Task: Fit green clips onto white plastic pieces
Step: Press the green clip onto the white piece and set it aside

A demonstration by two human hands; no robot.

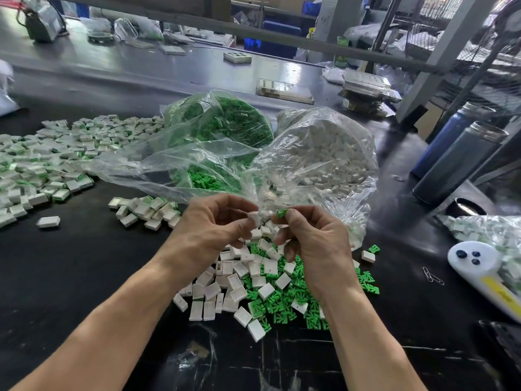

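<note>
Above the loose heap of white plastic pieces and green clips [270, 280] on the black table [70, 277], the left hand [210, 224] pinches a small white plastic piece [253, 217]. Just beside it, the right hand [313, 244] pinches a small green plastic clip [281, 213] between thumb and forefinger.

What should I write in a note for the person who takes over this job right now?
Left hand pinches one white piece; right hand pinches one green clip. They are close but not joined yet.
Loose white pieces and clips lie mixed in a pile under the hands; the bags behind hold more.
Done: a large heap of fitted pieces on the left.
Left: fit this clip, then work through the pile.
</note>
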